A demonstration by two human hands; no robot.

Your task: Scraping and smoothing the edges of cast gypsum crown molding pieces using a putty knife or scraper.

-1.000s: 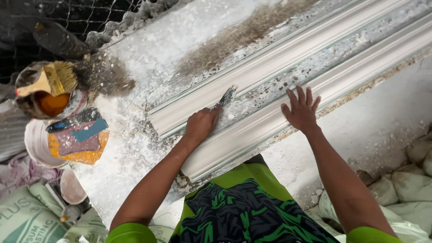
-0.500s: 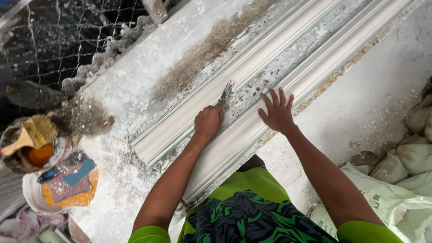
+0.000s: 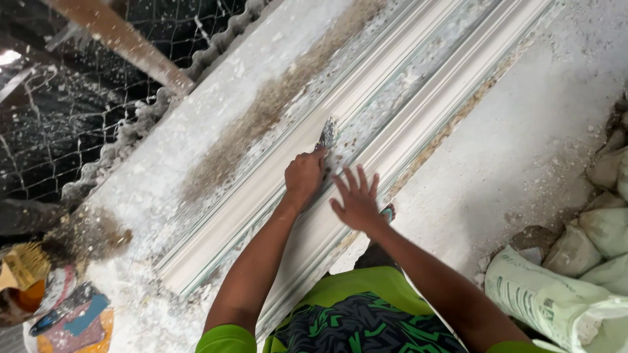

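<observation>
2 hands work the long white moulding [image 3: 392,124]: the left hand [image 3: 305,175], fisted on a scraper [image 3: 327,134], has slid further along its groove, and the right hand [image 3: 356,199], fingers spread, now rests beside it.

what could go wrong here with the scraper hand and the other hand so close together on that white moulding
The right hand lies flat on the white moulding, right beside the scraper blade that the left hand grips; a slip could nick a finger. The blade's tip sits in a narrow groove, so too much pressure might gouge the profile. Loose white crumbs around the blade could fly up.
</observation>
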